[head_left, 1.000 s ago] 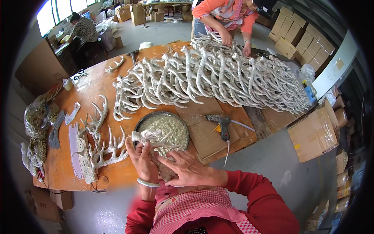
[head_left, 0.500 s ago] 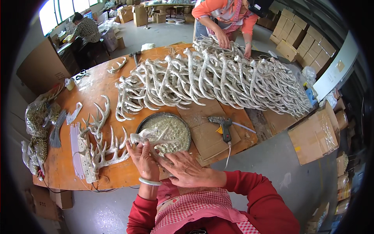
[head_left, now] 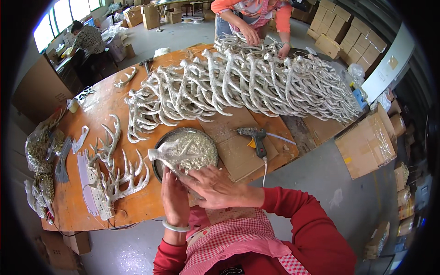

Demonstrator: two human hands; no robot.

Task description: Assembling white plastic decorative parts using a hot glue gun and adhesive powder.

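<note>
Holding a silver antler [head_left: 172, 155] in both hands, left hand [head_left: 174, 197] and right hand [head_left: 215, 187] closed around its base, over the glitter pan [head_left: 160, 142] at lower centre of the desk [head_left: 137, 206]. I'd keep it above the pan so spill lands inside.

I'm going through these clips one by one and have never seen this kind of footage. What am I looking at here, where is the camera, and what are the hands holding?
There is no machine here: a person works with bare hands, and a wide fisheye camera on their head looks down, bending straight edges near the rim. The left hand and right hand together hold a pale antler piece over a round pan of glittery flakes. On the orange worktable lie a long row of finished antlers, a few loose antlers at the left, a glue gun on cardboard sheets, and a white power strip. Another person works at the far side.
</note>
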